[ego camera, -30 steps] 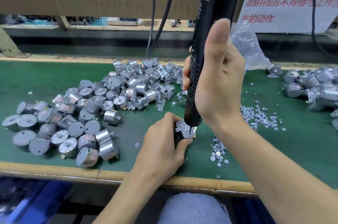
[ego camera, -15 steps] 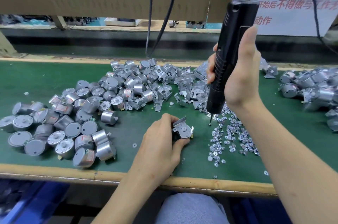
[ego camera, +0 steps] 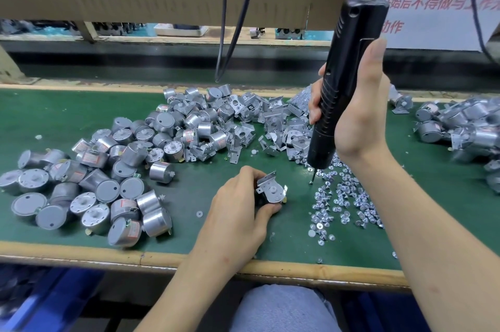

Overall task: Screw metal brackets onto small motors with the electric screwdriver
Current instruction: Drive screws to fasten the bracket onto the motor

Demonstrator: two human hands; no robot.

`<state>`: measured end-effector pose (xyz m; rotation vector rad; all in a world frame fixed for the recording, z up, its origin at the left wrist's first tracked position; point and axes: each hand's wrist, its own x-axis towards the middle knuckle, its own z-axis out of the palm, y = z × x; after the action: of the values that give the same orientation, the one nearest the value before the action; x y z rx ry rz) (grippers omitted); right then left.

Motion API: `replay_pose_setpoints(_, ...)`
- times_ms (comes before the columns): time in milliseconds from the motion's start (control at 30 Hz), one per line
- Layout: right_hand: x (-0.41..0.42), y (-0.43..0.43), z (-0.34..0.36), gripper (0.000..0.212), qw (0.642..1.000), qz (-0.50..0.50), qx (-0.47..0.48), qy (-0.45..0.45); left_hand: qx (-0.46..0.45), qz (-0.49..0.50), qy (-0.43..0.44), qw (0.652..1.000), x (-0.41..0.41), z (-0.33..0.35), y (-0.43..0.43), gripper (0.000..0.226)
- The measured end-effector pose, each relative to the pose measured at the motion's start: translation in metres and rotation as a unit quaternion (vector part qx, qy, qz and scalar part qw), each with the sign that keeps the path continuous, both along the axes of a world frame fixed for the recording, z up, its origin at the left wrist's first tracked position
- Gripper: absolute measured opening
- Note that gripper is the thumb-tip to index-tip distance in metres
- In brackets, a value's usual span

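Loose motors [ego camera: 89, 182] are heaped toward the counter's [ego camera: 189, 247] left edge. Their labels are red and white, too small for us to read.

Left hand [ego camera: 238, 212] is near the front edge, mid-counter. Its grip is clamped on a motor [ego camera: 266, 200] with a bracket [ego camera: 270, 186] seated on top.

Just right of it, and apart from it, is the driver [ego camera: 343, 82]. Its long axis is near upright, with the top leaning right. The bit points down at the left fringe of the screws [ego camera: 341, 196].

Right hand [ego camera: 362, 109] has its grip wrapped round the driver barrel.

We judge that the bracket lies left of the bit and slightly nearer the front edge, so the driver must carry that way.

Sign [ego camera: 446, 33] beyond the far right corner carries red characters, partly cut off. We can read "不得做与工作".
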<state>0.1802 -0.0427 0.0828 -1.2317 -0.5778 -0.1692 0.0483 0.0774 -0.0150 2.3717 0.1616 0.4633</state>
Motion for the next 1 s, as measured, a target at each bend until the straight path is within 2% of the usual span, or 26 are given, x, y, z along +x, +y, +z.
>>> replay_pose_setpoints(567, -0.003, 0.003, -0.001, 0.057, 1.0, 0.0, 0.002, -0.001, 0.001, 0.002, 0.008, 1.0, -0.001, 0.001, 0.0, 0.035)
replay_pose_setpoints(900, -0.012, 0.005, 0.004, 0.087, 1.0, 0.025, -0.01, -0.013, 0.012, -0.01, 0.002, 1.0, -0.001, 0.004, 0.001, 0.033)
replay_pose_setpoints(1000, -0.015, 0.006, 0.009, 0.087, 0.999, 0.029, -0.005, -0.026, 0.012, -0.01, 0.001, 1.0, -0.002, 0.005, 0.001, 0.034)
